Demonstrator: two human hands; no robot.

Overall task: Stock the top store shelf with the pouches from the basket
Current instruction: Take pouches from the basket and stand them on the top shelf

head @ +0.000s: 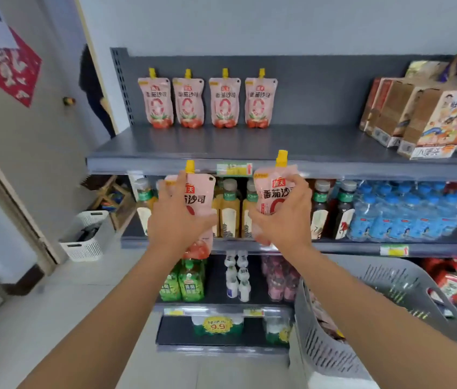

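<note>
I see the left hand [178, 217] gripping one pink pouch [202, 189], the right hand [284, 217] gripping another pouch [268, 189] (yellow caps [281, 158] up), near the top shelf [249, 144].

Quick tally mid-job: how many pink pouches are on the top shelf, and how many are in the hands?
Standing pouches on the top shelf: 4
Left pouch, gripped by the left hand: 1
Right pouch, gripped by the right hand: 1
Total: 6. The contents of the basket are too hidden to count.

Inside the basket [331, 352] the contents blur — unreadable; a person [92, 88] stands half-hidden beyond.
</note>
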